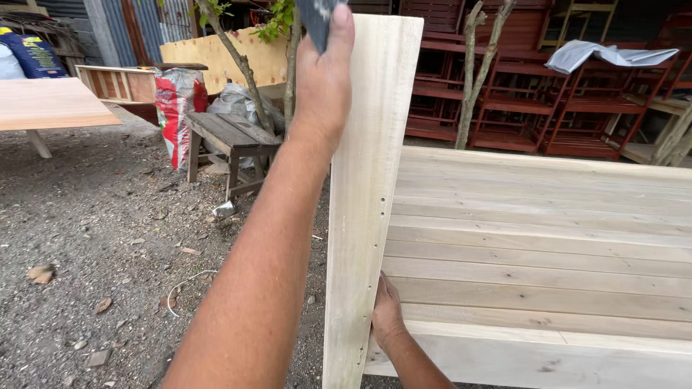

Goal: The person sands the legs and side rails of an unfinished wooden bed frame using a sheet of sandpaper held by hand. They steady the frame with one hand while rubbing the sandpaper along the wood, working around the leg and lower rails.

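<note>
the left hand [322, 83] holds a dark sanding pad [317, 18] flat on the tall wood board [364, 194]. the right hand [387, 315] grips the board's edge low down, by the plank panel [540, 238].

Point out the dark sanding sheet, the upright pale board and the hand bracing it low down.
sanding sheet [316, 18]: head view, its dark face above the thumb.
upright board [364, 187]: head view, mid face.
right hand [387, 317]: head view, its back.

Pale unfinished wooden board [364, 194] upright, edge with small holes, fixed to slatted panel [540, 252] of same pale wood. Dark sanding pad [317, 21] pressed at board's top.
</note>
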### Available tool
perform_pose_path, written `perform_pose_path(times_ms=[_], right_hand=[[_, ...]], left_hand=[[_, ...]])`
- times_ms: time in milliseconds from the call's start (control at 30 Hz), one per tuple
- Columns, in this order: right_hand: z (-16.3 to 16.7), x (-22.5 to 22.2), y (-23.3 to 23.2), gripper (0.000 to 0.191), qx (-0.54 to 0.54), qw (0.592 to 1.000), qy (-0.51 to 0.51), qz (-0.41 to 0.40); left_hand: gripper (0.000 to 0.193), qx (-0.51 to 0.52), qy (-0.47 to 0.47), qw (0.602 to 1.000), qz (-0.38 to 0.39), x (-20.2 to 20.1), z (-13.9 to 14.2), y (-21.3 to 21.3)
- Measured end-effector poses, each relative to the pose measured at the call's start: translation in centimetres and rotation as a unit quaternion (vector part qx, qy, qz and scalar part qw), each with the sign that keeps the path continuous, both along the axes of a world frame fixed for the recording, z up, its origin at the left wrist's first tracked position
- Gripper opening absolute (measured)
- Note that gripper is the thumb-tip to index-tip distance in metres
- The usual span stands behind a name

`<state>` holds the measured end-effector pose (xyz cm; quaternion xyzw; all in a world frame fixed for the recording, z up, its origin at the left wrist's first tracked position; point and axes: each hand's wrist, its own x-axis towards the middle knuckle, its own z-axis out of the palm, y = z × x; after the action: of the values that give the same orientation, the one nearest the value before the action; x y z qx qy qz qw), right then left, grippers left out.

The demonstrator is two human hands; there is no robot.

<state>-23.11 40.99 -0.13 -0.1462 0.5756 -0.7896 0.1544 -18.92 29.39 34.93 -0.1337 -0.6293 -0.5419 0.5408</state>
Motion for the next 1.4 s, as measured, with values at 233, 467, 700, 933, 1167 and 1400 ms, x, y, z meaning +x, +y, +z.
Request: perform_pose_path(times_ms=[233,467,700,933,1167,1400], right_hand=[[-0.1,-0.2,0.0,0.059,-0.027,0.999,0.019,0.011],[0.3,0.6,-0.1,0.057,-0.050,0.997,0.035,0.036],[0.9,1.0,-0.6,0.054,-0.055,0.996,0.061,0.025],[0.0,0.4,-0.7,0.053,-0.053,0.997,0.033,0.042],[-0.4,0.3,-1.1,0.051,-0.044,0.994,0.100,0.000],[-0.8,0.3,-1.2,0.052,-0.054,0.994,0.091,0.004]], left_hand=[[0.068,0.023,0.006,0.999,0.045,1.2,0.4,1.7],[0.070,0.053,-0.041,0.977,0.204,-0.9,-4.1,2.0],[0.056,0.065,-0.046,0.988,0.134,5.6,-18.7,5.5],[0.055,0.089,-0.096,0.961,0.245,1.0,-13.0,4.0],[0.061,0.078,-0.112,0.973,0.184,6.2,-28.7,5.7],[0.060,0.133,-0.173,0.966,0.139,3.5,-22.5,2.5]])
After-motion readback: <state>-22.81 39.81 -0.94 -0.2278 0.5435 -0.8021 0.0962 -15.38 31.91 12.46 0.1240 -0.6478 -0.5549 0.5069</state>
